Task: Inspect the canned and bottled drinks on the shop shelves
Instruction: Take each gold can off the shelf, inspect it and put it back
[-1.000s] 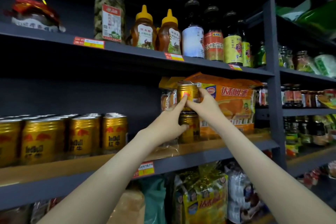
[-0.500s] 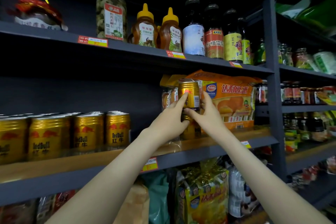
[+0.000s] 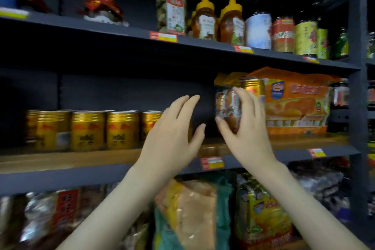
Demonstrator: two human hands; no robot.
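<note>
Clear plastic of a small snack packet (image 3: pixel 225 105) shows between the thumb and the forefinger of the right hand (image 3: pixel 246 128). That hand is raised with its back to the camera, fingers long and only slightly bent, thumb stretched away from them. Motion blur makes it impossible to tell whether the fingertips grip the packet or only hang in front of it.

Just behind the fingertips, a gold drinks can with a red mark (image 3: pixel 253 87) stands high at the back of the shelf. Its lower half is hidden by the hand, so what it stands on cannot be seen. To the right of it, touching or nearly so, lies a big orange bag of baked snacks (image 3: pixel 296 103).

Left of the right hand and apart from it, the left hand (image 3: pixel 172 134) is spread flat in the air, fingers straight, holding nothing, before the dark back wall. Beyond its knuckles to the left runs a row of upright gold cans with red and black print (image 3: pixel 87 130), all on the same wooden shelf board (image 3: pixel 60 158).

Below the hands a red and yellow price tag (image 3: pixel 212 163) sits on the grey shelf edge, above shiny food bags (image 3: pixel 192 213).

Above the hands, the upper shelf carries a tall clear jar (image 3: pixel 171 6), two amber squeeze bottles with yellow caps (image 3: pixel 205 18) and dark labelled bottles (image 3: pixel 283 24).
</note>
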